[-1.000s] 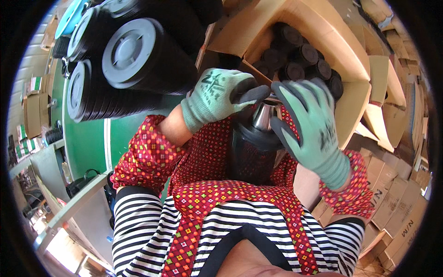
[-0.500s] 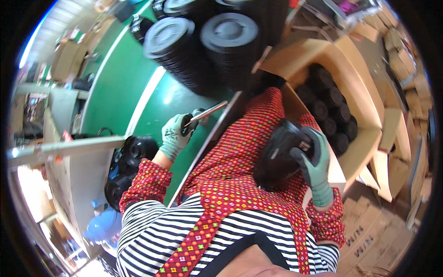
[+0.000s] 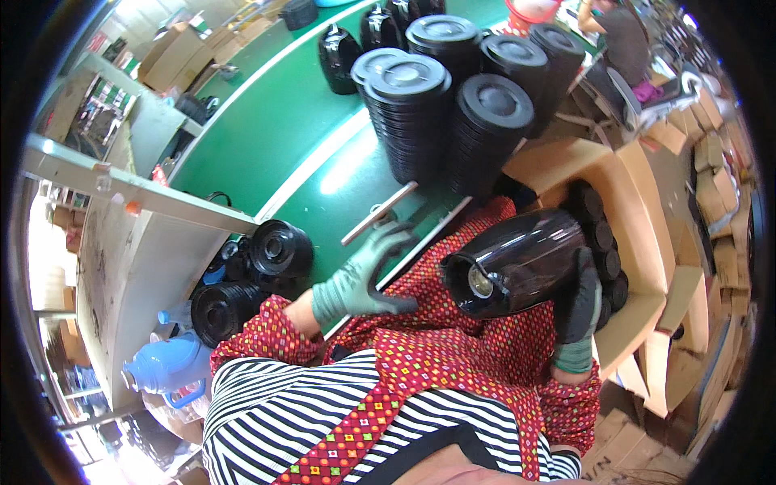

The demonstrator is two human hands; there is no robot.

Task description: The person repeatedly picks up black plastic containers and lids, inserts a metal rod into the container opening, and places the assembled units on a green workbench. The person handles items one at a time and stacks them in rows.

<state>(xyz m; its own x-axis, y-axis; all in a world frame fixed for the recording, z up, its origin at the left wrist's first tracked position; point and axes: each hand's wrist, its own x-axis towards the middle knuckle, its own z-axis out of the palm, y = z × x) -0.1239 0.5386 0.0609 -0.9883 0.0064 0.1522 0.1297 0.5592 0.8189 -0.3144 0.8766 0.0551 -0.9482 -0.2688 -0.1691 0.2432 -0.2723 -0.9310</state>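
Note:
My right hand [image 3: 576, 311], in a green and black work glove, holds a glossy black barrel-shaped housing [image 3: 525, 259] over my lap. Its hollow end points left and shows a small round metallic part inside. My gloved left hand [image 3: 364, 275] is open, thumb and fingers spread, with nothing in its grasp. Just beyond its fingers, a slim metal bar [image 3: 378, 212] lies at the near side of the green worktop [image 3: 242, 153]. Tall stacks of black round lids [image 3: 412, 121] stand farther along the worktop.
An open cardboard box [image 3: 655, 315] with several black cylindrical pieces [image 3: 598, 234] stands at my right. More black housings [image 3: 338, 61] stand at the back. Round black parts [image 3: 279, 249] and a blue jug [image 3: 166, 364] are at the left. Another person [image 3: 622, 40] sits far right.
My left hand has let go of the metal bar and opened, moving right and nearer me. The housing in my right hand has turned so its hollow end faces left. The view has shifted.

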